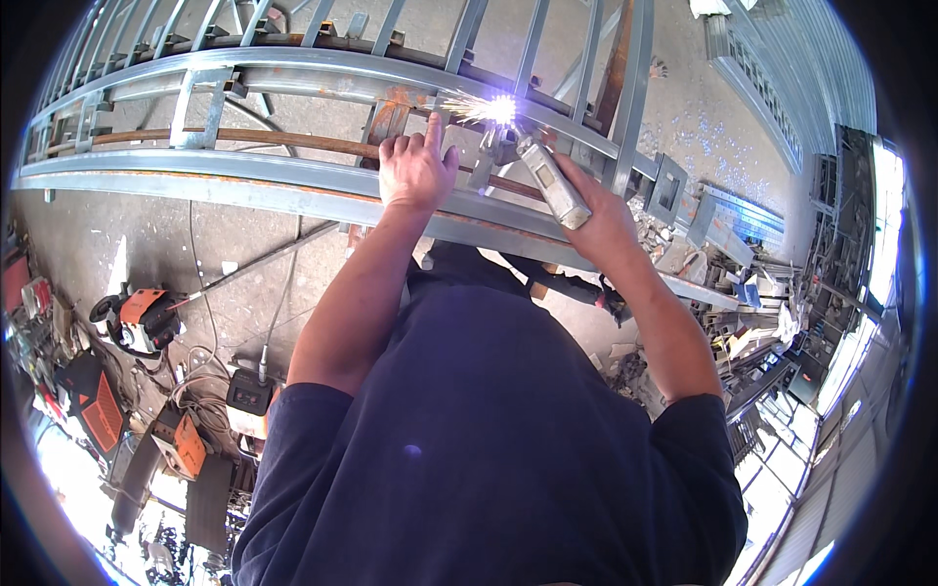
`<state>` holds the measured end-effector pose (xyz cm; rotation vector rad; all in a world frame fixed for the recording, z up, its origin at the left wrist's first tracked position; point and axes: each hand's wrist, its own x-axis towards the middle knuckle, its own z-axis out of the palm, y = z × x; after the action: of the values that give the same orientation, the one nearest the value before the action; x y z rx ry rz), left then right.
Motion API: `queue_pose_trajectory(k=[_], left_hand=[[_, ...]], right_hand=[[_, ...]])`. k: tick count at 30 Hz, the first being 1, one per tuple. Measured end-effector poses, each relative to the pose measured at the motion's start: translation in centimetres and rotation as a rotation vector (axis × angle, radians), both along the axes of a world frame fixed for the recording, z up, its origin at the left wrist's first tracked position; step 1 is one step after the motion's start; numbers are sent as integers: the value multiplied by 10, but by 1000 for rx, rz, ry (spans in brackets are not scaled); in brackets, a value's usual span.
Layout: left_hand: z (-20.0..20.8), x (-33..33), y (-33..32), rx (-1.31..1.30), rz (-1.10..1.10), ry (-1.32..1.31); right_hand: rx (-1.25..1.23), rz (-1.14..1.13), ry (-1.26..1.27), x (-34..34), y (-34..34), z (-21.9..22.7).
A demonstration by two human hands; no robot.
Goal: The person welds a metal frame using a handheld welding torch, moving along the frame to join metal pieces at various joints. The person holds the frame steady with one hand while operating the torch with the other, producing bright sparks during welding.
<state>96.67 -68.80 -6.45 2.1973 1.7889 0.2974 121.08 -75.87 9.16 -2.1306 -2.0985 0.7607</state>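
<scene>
My right hand (603,217) is closed around a pale, boxy handheld welding torch (555,182), which slants up and to the left. Its tip is at a joint of a grey metal frame (293,66), where a bright white-violet glare hides the contact point. Orange sparks (469,105) fly leftward from there. Left of the sparks is my left hand (418,171), index finger stretched forward and thumb apart, the other fingers bent. It holds nothing, and its fingertip reaches a rust-marked crosspiece (389,117) of the frame. Neither hand wears a glove.
Long square-tube rails (254,178) run crosswise before me. On the floor at left lie an orange-and-black machine (145,317), coiled cables (200,391) and an orange box (179,444). Scrap (752,342) is heaped at right, near a leaning metal grille (752,88).
</scene>
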Motion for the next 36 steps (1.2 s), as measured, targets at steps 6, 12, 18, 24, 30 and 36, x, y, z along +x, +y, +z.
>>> queue_pose_trajectory(k=[6, 12, 18, 24, 30, 36], left_hand=[[1, -1, 1, -53, -7, 0], [1, -1, 1, -29, 1, 1], [-2, 0, -2, -8, -1, -81], [5, -59, -14, 216, 301, -33], [-13, -91, -6, 366, 570, -12], [-18, -95, -9, 398, 586, 29]], right_hand=[[6, -10, 30, -2, -1, 3], [-11, -20, 21, -2, 0, 6], [-68, -127, 188, 11, -5, 21], [-282, -280, 334, 6, 10, 81], [-519, 32, 504, 57, 65, 6], [-852, -59, 691, 41, 113, -12]])
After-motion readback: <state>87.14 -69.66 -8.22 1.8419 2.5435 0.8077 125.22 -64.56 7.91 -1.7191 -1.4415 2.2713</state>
